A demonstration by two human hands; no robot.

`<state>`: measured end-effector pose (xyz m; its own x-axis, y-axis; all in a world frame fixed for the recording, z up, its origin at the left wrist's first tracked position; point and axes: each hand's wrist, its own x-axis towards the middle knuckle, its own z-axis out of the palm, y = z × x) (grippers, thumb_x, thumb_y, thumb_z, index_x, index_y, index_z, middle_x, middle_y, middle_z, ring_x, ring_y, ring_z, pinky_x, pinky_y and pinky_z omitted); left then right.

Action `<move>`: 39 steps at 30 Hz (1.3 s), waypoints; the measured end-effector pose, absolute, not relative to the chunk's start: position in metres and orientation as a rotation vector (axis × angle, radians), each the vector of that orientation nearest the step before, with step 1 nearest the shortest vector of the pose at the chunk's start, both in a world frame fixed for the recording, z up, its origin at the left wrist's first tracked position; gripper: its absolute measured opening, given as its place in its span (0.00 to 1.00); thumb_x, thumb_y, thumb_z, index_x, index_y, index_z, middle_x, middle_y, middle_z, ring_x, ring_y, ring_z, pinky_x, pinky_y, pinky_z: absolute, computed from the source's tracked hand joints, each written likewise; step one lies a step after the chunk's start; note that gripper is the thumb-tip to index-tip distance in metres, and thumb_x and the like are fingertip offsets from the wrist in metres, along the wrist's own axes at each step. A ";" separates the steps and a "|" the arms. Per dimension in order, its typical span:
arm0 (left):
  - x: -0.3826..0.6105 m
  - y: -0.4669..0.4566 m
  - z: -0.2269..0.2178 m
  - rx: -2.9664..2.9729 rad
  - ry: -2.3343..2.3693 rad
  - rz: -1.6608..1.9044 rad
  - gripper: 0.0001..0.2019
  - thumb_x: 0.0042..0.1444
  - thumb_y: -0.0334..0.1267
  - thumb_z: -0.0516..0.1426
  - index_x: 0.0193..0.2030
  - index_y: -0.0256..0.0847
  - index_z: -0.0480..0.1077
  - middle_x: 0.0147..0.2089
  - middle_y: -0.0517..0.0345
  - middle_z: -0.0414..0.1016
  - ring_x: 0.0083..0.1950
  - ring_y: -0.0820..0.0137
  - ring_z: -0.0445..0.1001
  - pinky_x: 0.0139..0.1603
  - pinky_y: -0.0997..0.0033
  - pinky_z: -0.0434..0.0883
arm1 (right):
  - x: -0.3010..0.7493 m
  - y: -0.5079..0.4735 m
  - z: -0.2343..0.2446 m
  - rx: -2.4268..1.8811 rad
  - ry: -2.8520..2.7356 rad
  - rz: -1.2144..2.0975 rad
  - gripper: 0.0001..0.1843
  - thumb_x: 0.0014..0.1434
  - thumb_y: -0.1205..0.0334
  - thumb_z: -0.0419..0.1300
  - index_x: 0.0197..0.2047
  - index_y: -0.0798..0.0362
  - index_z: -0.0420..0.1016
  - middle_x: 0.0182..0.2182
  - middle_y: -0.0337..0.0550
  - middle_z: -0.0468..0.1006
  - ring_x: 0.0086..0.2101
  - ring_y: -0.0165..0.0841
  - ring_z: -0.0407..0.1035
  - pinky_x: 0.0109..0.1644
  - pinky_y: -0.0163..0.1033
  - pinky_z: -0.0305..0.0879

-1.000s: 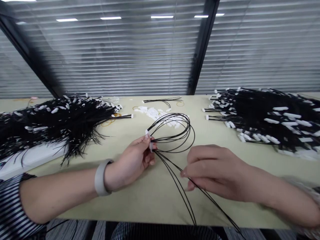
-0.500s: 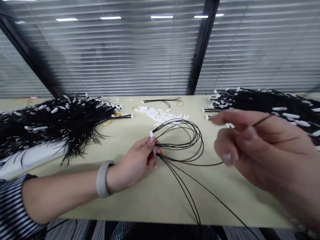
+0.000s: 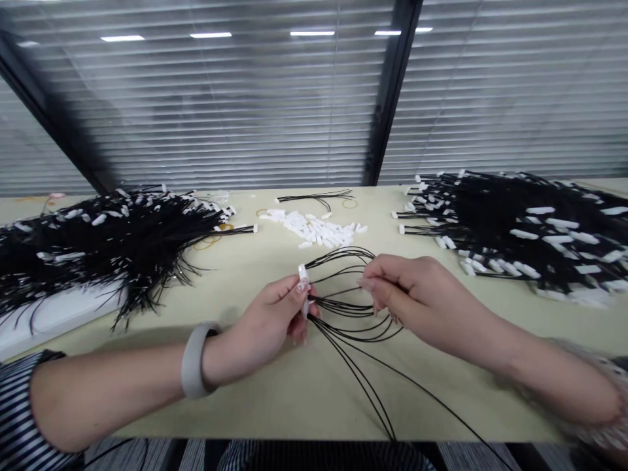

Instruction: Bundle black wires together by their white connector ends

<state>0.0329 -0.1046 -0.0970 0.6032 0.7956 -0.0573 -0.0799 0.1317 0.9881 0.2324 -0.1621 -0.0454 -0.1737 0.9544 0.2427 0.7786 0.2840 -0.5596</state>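
Observation:
Between thumb and fingers, my left hand point(image 3: 279, 304) pinches a white plastic connector point(image 3: 302, 269) above the table, held upright. Several thin black wires point(image 3: 338, 303) run from the connector to the right, some looping back and some trailing down past the table's front edge. To the right, my right hand point(image 3: 400, 288) is closed in a pinch on one black wire, its fingertips near the middle of the loops. Parts of the loops are hidden behind the right hand.
A pile of black wire harnesses point(image 3: 98, 242) lies at the left, over a white box point(image 3: 63, 320). Another harness pile point(image 3: 510, 216) is at the right. Loose white connectors point(image 3: 318, 230) are heaped at the middle back, with a small harness point(image 3: 314, 196) behind them.
My right hand has moved left and away from the camera, from the right side to the wire loops near the connector. The left hand keeps its hold.

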 end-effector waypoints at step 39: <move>0.031 -0.108 -0.097 1.355 0.664 0.598 0.13 0.58 0.48 0.48 0.34 0.40 0.64 0.28 0.62 0.67 0.18 0.81 0.59 0.21 0.78 0.60 | 0.225 -0.160 -0.053 -1.335 -2.163 0.155 0.08 0.57 0.69 0.52 0.29 0.53 0.70 0.23 0.33 0.72 0.23 0.21 0.61 0.29 0.29 0.55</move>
<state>0.0315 -0.1077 -0.0972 0.6809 0.7275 -0.0847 -0.0087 0.1236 0.9923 0.2251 -0.1604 -0.0535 -0.3257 0.8482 0.4178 0.7799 0.4908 -0.3884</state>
